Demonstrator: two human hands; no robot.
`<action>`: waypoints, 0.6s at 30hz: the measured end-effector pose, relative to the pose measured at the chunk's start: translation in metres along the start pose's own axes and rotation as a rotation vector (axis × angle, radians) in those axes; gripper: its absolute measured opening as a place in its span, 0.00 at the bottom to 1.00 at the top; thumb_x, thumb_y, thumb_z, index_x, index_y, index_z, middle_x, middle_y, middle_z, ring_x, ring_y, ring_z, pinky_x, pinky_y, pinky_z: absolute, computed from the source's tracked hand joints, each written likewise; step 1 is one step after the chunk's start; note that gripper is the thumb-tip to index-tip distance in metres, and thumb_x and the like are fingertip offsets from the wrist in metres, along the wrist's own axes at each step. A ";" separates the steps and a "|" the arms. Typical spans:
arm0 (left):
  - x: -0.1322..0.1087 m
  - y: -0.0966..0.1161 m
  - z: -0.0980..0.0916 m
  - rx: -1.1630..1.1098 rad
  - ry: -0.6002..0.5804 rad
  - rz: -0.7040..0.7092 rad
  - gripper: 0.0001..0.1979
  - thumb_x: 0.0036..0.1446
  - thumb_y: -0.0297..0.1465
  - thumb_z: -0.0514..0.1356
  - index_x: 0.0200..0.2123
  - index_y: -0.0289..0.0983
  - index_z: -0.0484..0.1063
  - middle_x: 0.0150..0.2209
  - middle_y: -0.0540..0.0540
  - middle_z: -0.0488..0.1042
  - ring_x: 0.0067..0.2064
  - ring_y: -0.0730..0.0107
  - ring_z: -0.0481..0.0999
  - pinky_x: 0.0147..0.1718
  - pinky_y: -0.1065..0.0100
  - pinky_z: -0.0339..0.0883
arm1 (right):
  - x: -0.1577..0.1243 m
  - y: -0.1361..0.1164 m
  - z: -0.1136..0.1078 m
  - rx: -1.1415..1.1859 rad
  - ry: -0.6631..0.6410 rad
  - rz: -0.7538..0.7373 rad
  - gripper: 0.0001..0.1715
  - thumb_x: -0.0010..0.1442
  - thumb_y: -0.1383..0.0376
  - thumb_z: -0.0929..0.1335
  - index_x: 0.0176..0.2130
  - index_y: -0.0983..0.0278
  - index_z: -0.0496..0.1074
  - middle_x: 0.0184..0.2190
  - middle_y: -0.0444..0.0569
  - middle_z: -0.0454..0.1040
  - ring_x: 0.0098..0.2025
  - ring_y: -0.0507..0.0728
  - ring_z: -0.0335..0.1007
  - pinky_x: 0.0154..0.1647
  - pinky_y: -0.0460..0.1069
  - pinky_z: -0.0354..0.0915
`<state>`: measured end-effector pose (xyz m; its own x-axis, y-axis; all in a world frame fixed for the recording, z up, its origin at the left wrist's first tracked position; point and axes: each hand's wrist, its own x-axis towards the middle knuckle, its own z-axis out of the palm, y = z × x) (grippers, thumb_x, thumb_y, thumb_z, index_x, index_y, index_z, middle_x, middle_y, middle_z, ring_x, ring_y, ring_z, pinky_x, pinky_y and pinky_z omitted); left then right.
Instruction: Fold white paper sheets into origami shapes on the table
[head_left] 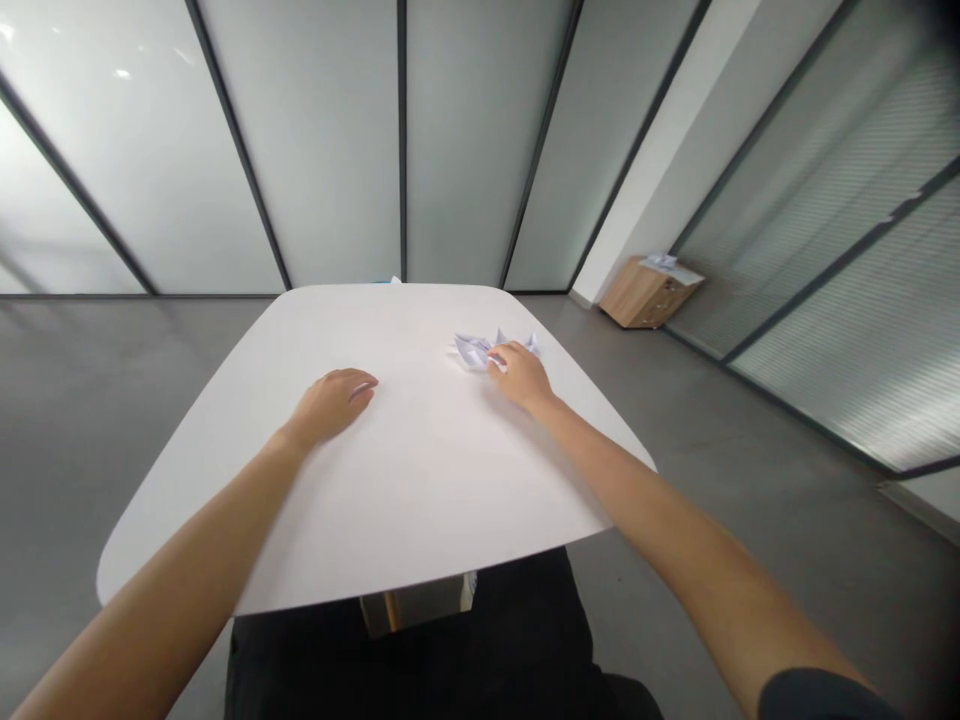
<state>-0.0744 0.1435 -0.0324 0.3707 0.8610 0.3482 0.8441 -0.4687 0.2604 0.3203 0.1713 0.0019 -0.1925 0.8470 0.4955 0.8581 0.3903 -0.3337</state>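
Observation:
A folded white paper shape (474, 349) lies on the white table (405, 500), right of its middle. My right hand (520, 374) reaches out to it, fingers curled on its near edge and partly covering it. My left hand (331, 401) rests palm down on the bare tabletop, left of the middle, its fingers loosely bent and together with nothing under them that I can see. Both forearms stretch forward over the near edge of the table.
A low wooden cabinet (645, 293) with papers on top stands on the grey floor at the back right. Frosted glass walls with dark frames close off the room behind and to the right. A small object peeks over the table's far edge (394, 281).

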 end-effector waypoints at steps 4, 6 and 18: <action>0.000 0.002 0.004 -0.072 0.025 -0.009 0.18 0.67 0.38 0.54 0.53 0.43 0.79 0.56 0.44 0.80 0.58 0.52 0.77 0.63 0.51 0.67 | 0.003 -0.013 0.016 -0.048 -0.141 -0.085 0.14 0.64 0.71 0.67 0.47 0.66 0.79 0.48 0.59 0.79 0.52 0.64 0.72 0.58 0.57 0.64; 0.002 0.010 0.005 -0.142 0.040 -0.068 0.19 0.64 0.38 0.58 0.55 0.44 0.77 0.55 0.43 0.81 0.58 0.50 0.78 0.62 0.50 0.67 | 0.009 -0.024 0.020 0.085 -0.154 -0.064 0.13 0.63 0.73 0.66 0.42 0.65 0.80 0.43 0.56 0.80 0.47 0.62 0.74 0.55 0.57 0.66; 0.024 0.092 0.001 -1.292 0.080 -0.379 0.30 0.59 0.47 0.68 0.60 0.41 0.71 0.45 0.41 0.81 0.47 0.63 0.81 0.54 0.56 0.74 | -0.016 -0.104 0.035 1.342 -0.405 0.421 0.15 0.51 0.61 0.79 0.37 0.61 0.75 0.40 0.46 0.78 0.37 0.55 0.78 0.46 0.56 0.78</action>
<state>0.0124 0.1210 -0.0007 0.1373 0.9849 0.1056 -0.0936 -0.0932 0.9912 0.2177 0.1304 0.0003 -0.3576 0.9339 -0.0045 -0.1508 -0.0625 -0.9866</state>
